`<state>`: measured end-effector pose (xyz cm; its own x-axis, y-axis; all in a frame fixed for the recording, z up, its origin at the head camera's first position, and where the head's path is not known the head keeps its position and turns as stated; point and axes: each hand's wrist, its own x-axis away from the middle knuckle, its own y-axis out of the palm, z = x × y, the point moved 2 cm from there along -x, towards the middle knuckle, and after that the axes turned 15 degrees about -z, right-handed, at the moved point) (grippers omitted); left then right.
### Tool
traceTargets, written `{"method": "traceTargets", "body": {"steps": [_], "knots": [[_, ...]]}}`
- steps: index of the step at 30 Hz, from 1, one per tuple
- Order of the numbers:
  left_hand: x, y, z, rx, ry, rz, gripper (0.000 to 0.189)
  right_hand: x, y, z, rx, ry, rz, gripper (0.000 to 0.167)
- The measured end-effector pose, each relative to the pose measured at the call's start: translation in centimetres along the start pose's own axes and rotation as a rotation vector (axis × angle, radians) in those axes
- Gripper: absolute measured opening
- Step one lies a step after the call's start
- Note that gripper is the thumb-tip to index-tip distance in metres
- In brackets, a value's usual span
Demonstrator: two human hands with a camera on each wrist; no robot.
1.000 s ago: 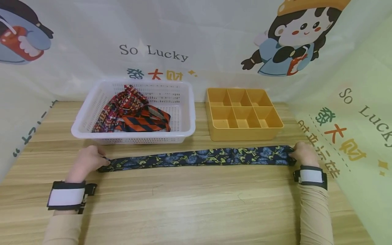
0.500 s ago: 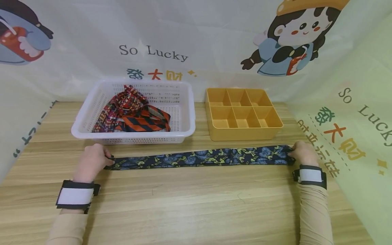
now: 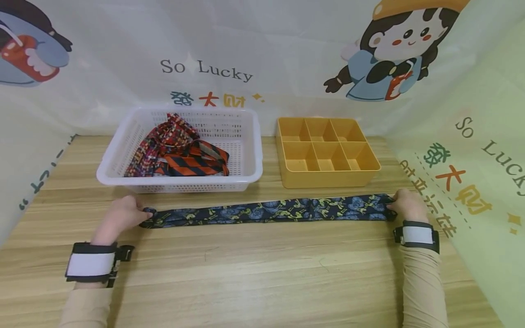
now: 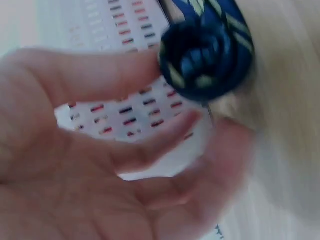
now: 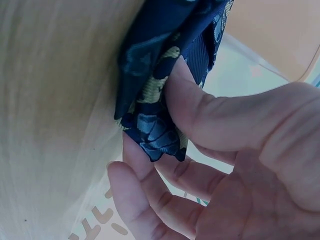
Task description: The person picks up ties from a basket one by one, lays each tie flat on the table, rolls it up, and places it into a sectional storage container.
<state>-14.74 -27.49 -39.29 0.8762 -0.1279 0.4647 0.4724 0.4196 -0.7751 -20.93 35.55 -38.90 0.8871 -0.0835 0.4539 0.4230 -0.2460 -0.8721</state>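
A navy necktie (image 3: 254,213) with a blue and yellow print lies stretched across the table. Its left end is coiled into a small roll (image 4: 202,60), plain in the left wrist view. My left hand (image 3: 120,216) is at that roll, thumb tip against its side and curled, blurred fingertips close by it. At the opposite, wide end, my right hand (image 3: 410,207) pinches the folded fabric between thumb (image 5: 192,107) and fingers, as the right wrist view shows.
Behind the necktie stands a white perforated basket (image 3: 180,181) holding a multicoloured checked cloth (image 3: 176,135) and an orange-and-navy striped cloth (image 3: 190,164). To its right is a yellow box (image 3: 328,179) with several compartments. A printed sheet (image 3: 287,50) hangs at the back.
The left hand moved right with the necktie's end, then drew back slightly left, showing more of the roll. The right hand has stayed at the wide end.
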Motion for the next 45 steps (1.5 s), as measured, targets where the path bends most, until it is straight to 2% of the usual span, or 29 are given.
{"method": "traceTargets", "body": {"steps": [2,4,8,11,19,22,26,29,31,34,38,40,43,45], "knots": [[0.0,0.0,-0.4,0.038,-0.016,-0.016,0.029,0.0,0.0,0.0,0.001,0.001,-0.002,0.029],[-0.1,0.0,-0.6,0.063,-0.003,-0.031,0.026,0.0,-0.1,0.0,0.000,0.002,-0.006,0.029],[-0.3,0.0,-0.6,0.020,0.032,-0.011,0.039,0.1,0.0,0.0,-0.006,0.012,-0.015,0.030],[-0.4,0.2,-0.3,-0.018,0.040,0.007,0.031,0.0,0.1,0.0,-0.008,0.017,-0.016,0.031],[-0.6,0.7,0.5,-0.012,0.032,0.015,0.020,0.0,0.1,0.0,-0.001,0.016,-0.015,0.032],[-0.8,1.1,1.1,-0.002,0.035,0.045,0.019,0.1,0.1,-0.1,0.000,0.019,-0.018,0.030],[-0.8,1.7,2.3,0.017,0.048,0.143,0.019,0.1,0.0,-0.1,-0.002,0.017,-0.021,0.029],[-0.7,1.9,3.0,0.013,0.063,0.179,0.016,0.0,0.0,-0.1,-0.003,0.012,-0.022,0.029],[-0.6,1.9,3.3,-0.003,0.074,0.146,0.016,0.0,0.0,-0.1,-0.004,0.011,-0.022,0.028],[-0.6,1.6,3.1,0.025,0.071,0.052,0.023,0.0,0.0,0.0,-0.004,0.010,-0.024,0.027],[-0.6,1.0,2.0,0.042,0.014,-0.038,0.043,0.1,0.0,-0.1,-0.005,0.018,-0.022,0.027],[-0.7,0.8,1.5,0.034,-0.014,-0.055,0.049,0.1,0.1,-0.1,-0.007,0.026,-0.023,0.028],[-0.7,0.7,0.9,0.061,-0.034,-0.065,0.048,0.0,0.2,-0.1,-0.008,0.032,-0.026,0.027],[-0.7,0.7,0.7,0.085,-0.024,-0.045,0.045,0.0,0.2,0.0,-0.010,0.032,-0.027,0.027]]}}
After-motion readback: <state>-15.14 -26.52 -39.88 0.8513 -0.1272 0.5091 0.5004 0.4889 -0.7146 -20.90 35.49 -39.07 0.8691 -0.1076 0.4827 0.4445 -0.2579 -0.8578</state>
